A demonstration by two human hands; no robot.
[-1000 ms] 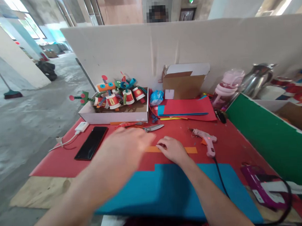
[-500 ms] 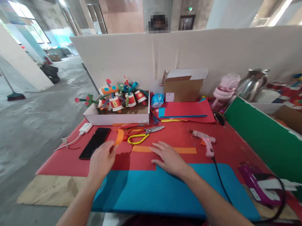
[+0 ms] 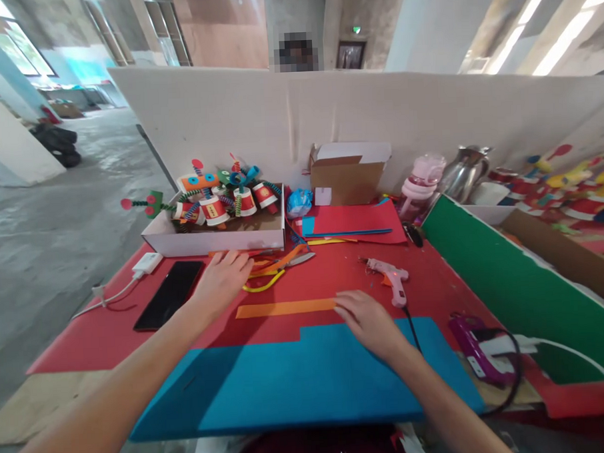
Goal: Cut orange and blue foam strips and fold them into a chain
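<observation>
An orange paper strip (image 3: pixel 285 309) lies across the red table covering. My right hand (image 3: pixel 369 324) is at the strip's right end, its fingers bent and closed around it; the end itself is hidden beneath them. My left hand (image 3: pixel 224 278) reaches palm down beside the scissors (image 3: pixel 264 281) with yellow handle, fingers stretched out. A second orange strip (image 3: pixel 289 258) lies slanted over the scissors, one end close to my left fingers. A black phone (image 3: pixel 169 296) lies left of that hand. The pink glue gun (image 3: pixel 391 277) rests beyond my right hand.
A white box (image 3: pixel 215 241) of paper-cup figures stands at the back left. Red and blue sheets (image 3: pixel 352 221) lie before a brown carton (image 3: pixel 347 179). A green-sided box (image 3: pixel 514 277) borders the right, near a purple power strip (image 3: pixel 480 352). Blue sheets (image 3: pixel 289 387) cover the front.
My left hand has moved forward to the scissors, and the strip it held now lies over them. My right hand has slid right along the other strip to its end. The view has shifted.
</observation>
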